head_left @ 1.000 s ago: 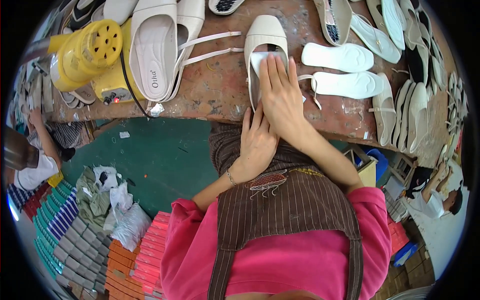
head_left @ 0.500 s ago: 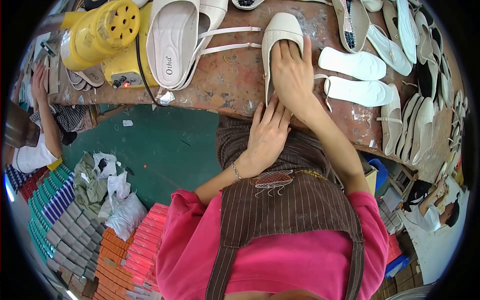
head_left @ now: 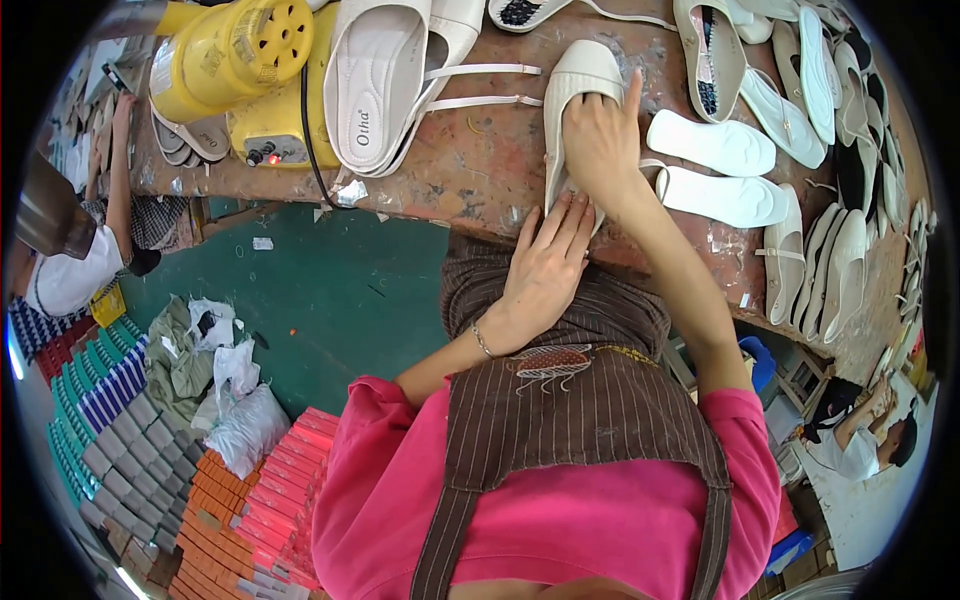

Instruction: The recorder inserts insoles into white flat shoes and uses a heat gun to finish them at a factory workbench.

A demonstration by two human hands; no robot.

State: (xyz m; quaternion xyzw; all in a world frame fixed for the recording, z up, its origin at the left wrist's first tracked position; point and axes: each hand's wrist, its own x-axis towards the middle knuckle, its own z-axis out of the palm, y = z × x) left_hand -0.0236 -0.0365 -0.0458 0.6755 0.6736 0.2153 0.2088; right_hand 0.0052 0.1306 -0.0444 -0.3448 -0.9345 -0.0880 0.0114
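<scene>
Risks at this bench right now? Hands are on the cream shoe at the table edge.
1. The cream shoe has its heel end at the table edge, where the left hand steadies it; a hard press from the right hand might tip it off.
2. The black cord from the yellow machine trails across the bench near the work; a snag seems possible.
3. Loose white insoles lie beside the right forearm and may get swept off.
</scene>
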